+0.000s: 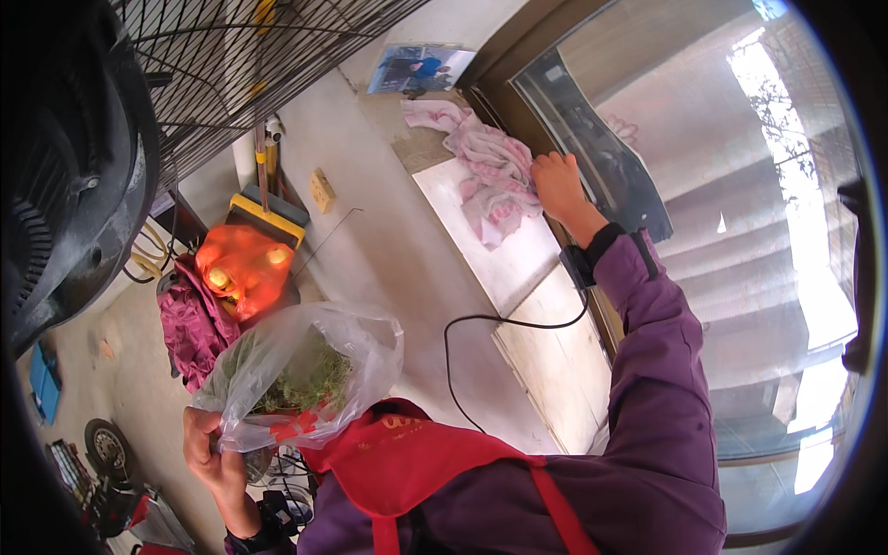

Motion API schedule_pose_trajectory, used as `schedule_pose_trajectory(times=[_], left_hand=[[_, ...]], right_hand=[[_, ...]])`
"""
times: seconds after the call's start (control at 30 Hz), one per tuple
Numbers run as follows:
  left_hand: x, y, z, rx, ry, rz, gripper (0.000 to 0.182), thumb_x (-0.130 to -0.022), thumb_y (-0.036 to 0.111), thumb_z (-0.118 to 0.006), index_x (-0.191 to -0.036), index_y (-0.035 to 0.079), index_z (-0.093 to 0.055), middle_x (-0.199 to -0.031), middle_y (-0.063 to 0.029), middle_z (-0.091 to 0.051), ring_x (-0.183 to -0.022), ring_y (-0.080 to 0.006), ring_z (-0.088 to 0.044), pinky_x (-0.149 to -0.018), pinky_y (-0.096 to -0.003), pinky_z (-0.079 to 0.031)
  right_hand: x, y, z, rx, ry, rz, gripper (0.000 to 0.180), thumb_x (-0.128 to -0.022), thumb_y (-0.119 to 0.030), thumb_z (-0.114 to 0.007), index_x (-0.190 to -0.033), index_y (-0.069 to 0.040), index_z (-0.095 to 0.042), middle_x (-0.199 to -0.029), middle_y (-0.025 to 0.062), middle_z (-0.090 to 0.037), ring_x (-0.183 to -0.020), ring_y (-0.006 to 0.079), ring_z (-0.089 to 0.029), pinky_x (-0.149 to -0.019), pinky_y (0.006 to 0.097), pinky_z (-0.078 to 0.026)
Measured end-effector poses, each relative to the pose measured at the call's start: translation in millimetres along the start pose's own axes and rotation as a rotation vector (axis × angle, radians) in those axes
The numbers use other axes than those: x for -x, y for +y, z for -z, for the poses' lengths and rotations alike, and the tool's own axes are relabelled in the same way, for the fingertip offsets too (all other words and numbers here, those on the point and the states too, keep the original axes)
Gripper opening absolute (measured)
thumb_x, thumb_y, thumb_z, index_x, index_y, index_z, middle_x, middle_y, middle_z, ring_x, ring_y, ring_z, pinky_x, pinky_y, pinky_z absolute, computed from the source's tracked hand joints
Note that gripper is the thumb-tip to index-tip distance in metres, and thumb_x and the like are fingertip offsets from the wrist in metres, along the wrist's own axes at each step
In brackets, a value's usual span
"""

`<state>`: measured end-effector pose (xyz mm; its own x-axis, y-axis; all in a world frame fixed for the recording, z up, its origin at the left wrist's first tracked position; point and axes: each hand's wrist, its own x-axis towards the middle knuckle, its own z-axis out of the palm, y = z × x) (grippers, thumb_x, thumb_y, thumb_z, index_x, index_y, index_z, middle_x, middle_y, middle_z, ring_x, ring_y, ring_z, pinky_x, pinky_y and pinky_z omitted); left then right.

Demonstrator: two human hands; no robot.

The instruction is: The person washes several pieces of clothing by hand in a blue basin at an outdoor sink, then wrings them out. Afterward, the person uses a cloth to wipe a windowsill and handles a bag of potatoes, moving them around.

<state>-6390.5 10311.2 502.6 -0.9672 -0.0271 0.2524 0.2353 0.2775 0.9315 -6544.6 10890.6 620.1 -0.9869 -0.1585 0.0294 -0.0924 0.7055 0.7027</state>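
Observation:
My left hand (208, 451) pinches the rim of a clear plastic bag (371, 336) in front of my waist. Through its mouth and thin wall I see feathery green plants (316, 374), and red print marks the bag near my fingers. My right hand (558, 187) reaches out to the window sill (454, 208), its fingers curled at the edge of a crumpled pink and white cloth (496, 156). The cloth lies along the sill beside the brown window frame (499, 45); my fingertips on it are partly hidden.
A fan (83, 180) with a wire guard looms at upper left. An orange bag of round produce (246, 267) sits by purple fabric (194, 319) and a yellow-edged dustpan (274, 215). A photo print (420, 68) leans at the sill's far end. A black cable (451, 368) hangs from my right wrist.

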Motion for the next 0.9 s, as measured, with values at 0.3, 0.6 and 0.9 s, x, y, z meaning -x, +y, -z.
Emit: schedule_pose_trajectory(times=[0.3,0.6,0.9], left_hand=[[-19,7,-3,0.073,-0.093,-0.038,0.015,-0.067,-0.002,-0.059,-0.081,0.001,-0.056,-0.073,-0.0026,-0.044,-0.067,-0.0135,-0.041,-0.060,-0.0247,-0.032],[-19,7,10,0.087,-0.117,-0.066,0.015,-0.067,-0.002,-0.058,-0.082,0.001,-0.056,-0.073,-0.0033,-0.045,-0.066,-0.0142,-0.042,-0.059,-0.0252,-0.033],[-9,4,34,0.032,-0.016,-0.096,0.013,-0.069,0.000,-0.058,-0.082,0.000,-0.055,-0.074,-0.0024,-0.044,-0.066,-0.0134,-0.041,-0.059,-0.0255,-0.032]], right_hand=[[105,-4,18,-0.004,-0.213,-0.142,0.012,-0.077,-0.011,-0.057,-0.085,-0.012,-0.066,-0.093,0.0021,-0.060,-0.096,0.0207,-0.053,-0.082,0.0366,-0.037],[139,2,10,-0.084,-0.377,-0.227,0.012,-0.072,-0.010,-0.063,-0.083,-0.010,-0.068,-0.094,0.0074,-0.062,-0.094,0.0261,-0.060,-0.077,0.0385,-0.045],[46,-45,14,-1.154,-0.126,0.050,0.021,-0.067,-0.002,-0.057,-0.087,-0.003,-0.061,-0.082,0.0163,-0.059,-0.083,0.0326,-0.055,-0.074,0.0437,-0.045]])
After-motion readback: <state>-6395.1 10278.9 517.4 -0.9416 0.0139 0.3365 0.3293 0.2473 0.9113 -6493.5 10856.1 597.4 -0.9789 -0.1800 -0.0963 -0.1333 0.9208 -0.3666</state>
